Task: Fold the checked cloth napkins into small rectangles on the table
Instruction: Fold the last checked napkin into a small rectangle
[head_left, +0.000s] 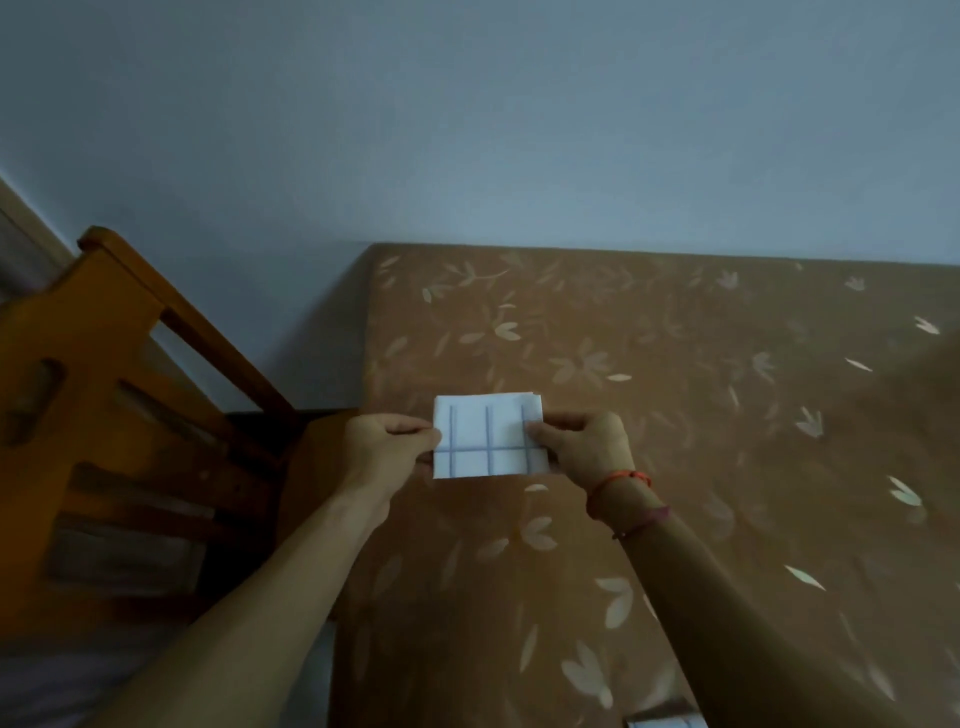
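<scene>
We see a small folded checked napkin (488, 436), white with thin blue lines that cross in a grid, held between both hands over the left part of the table (727, 415), near its left edge. The napkin is already a compact rectangle, with layered edges that show at its far right corner. Our left hand (387, 447) pinches the left side, thumb on top at the edge and fingers curled underneath. Our right hand (587, 447) grips the right side in the same way, its thumb lying across the outermost blue line and its other fingers tucked below the cloth. We cannot tell whether the napkin rests flat on the table or is held just above it. The table is covered with a brown cloth printed with pale leaf and flower shapes. On the right wrist we wear a thin orange-red string bracelet (621, 477), and a second, pinkish cord (644, 522) sits a little further up the forearm. At the bottom edge of the view, beside the right forearm, a strip of another white cloth with blue lines (665, 721) lies on the table, mostly cut off. To the left of the table stands a wooden chair (104, 415) with a slatted back, and behind everything rises a plain pale blue-grey wall (467, 130).
</scene>
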